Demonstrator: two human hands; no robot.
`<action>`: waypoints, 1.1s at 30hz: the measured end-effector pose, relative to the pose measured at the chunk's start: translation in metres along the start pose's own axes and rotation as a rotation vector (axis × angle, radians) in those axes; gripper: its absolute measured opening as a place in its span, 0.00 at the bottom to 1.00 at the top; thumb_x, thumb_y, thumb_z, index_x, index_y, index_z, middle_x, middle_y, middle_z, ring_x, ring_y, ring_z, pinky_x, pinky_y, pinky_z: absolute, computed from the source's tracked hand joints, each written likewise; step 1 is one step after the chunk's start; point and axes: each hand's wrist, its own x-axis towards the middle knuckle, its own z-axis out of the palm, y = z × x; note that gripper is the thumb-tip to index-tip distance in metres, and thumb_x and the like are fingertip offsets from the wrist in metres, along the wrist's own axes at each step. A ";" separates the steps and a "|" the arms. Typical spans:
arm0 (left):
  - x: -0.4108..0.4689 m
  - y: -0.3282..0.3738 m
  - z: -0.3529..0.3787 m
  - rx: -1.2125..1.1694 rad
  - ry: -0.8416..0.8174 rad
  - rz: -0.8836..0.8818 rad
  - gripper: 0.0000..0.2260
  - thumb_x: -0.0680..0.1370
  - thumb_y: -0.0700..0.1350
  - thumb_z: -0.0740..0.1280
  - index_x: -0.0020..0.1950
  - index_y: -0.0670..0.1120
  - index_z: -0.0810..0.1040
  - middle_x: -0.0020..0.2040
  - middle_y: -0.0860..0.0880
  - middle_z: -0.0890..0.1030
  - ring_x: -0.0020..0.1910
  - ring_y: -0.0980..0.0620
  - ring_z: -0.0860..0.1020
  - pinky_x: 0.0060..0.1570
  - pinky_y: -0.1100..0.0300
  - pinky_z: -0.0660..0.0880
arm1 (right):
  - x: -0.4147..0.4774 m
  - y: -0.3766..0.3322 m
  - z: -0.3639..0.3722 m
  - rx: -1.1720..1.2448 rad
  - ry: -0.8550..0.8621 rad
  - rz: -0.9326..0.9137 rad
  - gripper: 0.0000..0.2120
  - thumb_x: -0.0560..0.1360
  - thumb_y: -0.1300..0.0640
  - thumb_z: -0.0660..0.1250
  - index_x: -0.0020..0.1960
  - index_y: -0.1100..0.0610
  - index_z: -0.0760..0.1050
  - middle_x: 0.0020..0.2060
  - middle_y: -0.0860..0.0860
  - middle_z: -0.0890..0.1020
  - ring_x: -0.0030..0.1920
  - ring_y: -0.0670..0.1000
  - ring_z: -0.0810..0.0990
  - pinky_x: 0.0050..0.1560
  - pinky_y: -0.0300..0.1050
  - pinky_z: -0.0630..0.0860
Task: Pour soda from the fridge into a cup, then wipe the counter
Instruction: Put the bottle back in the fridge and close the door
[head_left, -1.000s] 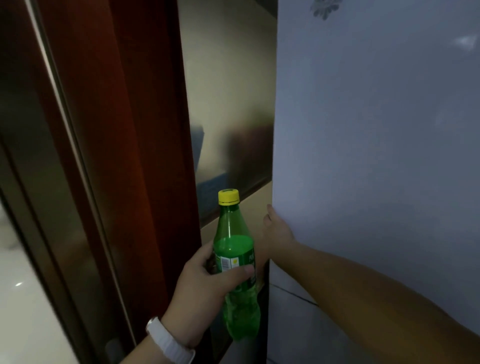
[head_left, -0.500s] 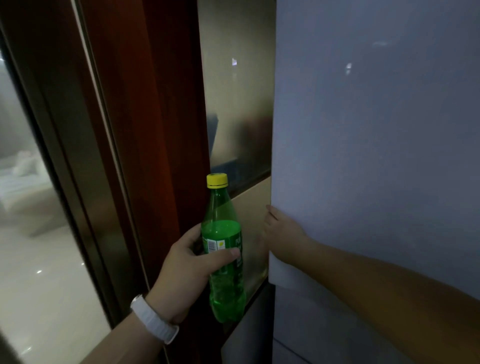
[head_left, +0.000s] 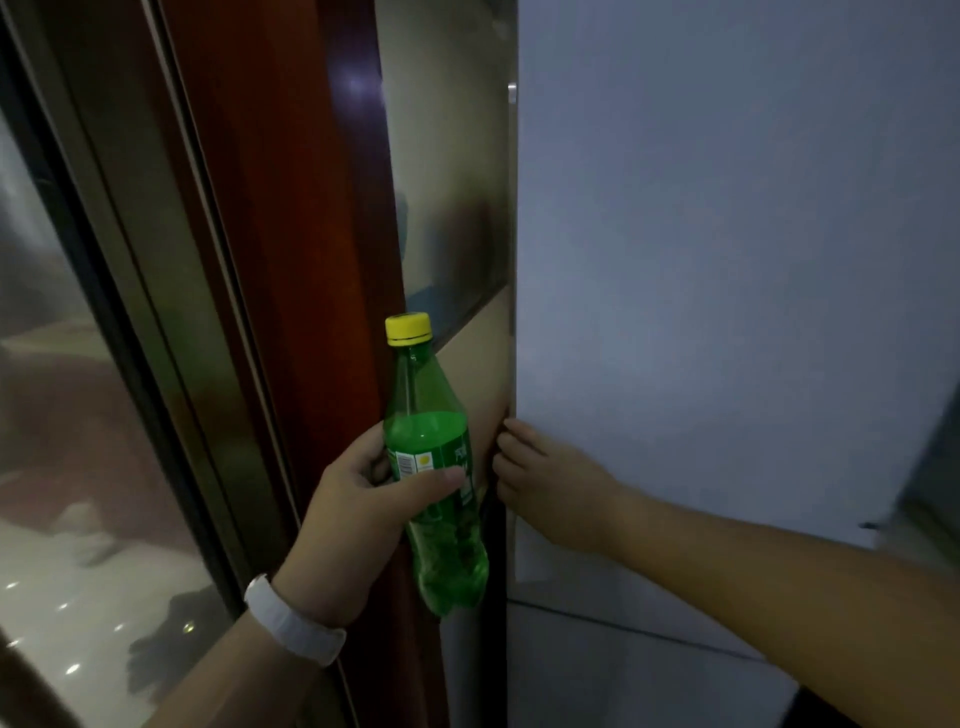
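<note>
Two hands busy. Fridge door (head_left: 727, 312) fills right of frame. Soda bottle (head_left: 434, 467) lower centre, upright, long axis vertical, just left of the door's edge. My left hand (head_left: 358, 504) grips it mid-body; my right hand (head_left: 550, 480), just right of the bottle and apart from it, curls its fingers round the door edge. Yellow cap (head_left: 408, 329) on, on top. Cup, counter not in view; left hand is the carrier, I judge.

I see the fridge door (head_left: 727, 260) on the right side. My right hand (head_left: 550, 483) grips its left edge. Just left of this edge my left hand (head_left: 358, 504) holds the bottle (head_left: 431, 467). Farther left of the door stands the door frame (head_left: 291, 260), then the glass panel (head_left: 78, 415).
</note>
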 end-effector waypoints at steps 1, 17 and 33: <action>-0.006 -0.001 -0.004 -0.016 -0.021 -0.006 0.19 0.62 0.39 0.75 0.53 0.45 0.83 0.47 0.44 0.86 0.45 0.45 0.85 0.41 0.57 0.82 | -0.005 -0.005 -0.009 -0.003 -0.010 0.017 0.11 0.74 0.52 0.64 0.49 0.53 0.85 0.50 0.53 0.83 0.57 0.61 0.77 0.74 0.60 0.61; -0.082 -0.002 0.001 -0.147 -0.323 -0.105 0.16 0.65 0.36 0.76 0.52 0.43 0.82 0.46 0.43 0.86 0.44 0.46 0.83 0.43 0.55 0.81 | -0.138 -0.071 -0.137 0.038 -0.005 0.240 0.10 0.75 0.63 0.60 0.42 0.57 0.79 0.44 0.56 0.80 0.51 0.59 0.78 0.73 0.60 0.58; -0.148 0.033 0.142 -0.162 -0.705 -0.033 0.23 0.58 0.47 0.79 0.53 0.48 0.84 0.50 0.43 0.86 0.49 0.44 0.83 0.51 0.47 0.80 | -0.323 -0.105 -0.215 0.112 -0.214 0.583 0.10 0.75 0.54 0.61 0.49 0.56 0.80 0.54 0.56 0.80 0.62 0.58 0.75 0.76 0.60 0.53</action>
